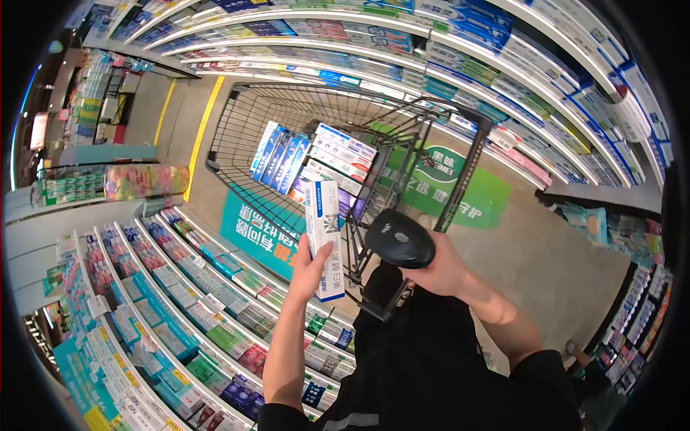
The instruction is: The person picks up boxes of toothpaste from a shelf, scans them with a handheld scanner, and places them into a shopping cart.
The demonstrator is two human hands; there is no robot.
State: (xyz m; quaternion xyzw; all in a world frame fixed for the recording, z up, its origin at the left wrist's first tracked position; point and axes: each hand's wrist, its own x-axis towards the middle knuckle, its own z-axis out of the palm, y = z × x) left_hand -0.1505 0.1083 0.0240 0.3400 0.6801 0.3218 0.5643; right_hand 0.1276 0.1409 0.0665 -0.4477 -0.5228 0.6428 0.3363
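My left hand is closed around a long white and blue toothpaste box, with the thumb across its printed front. The box is held upright over the near side of a black wire shopping cart. A black handheld barcode scanner is in my right hand, close to the cart's handle. Its head faces the box, a short gap apart. Inside the cart lie blue and white boxes and a stack of white and red boxes.
Long shelves of boxed goods run along the near left, and more shelves curve past the cart's far side. Green and teal floor stickers lie around the cart. Yellow lines mark the floor at left.
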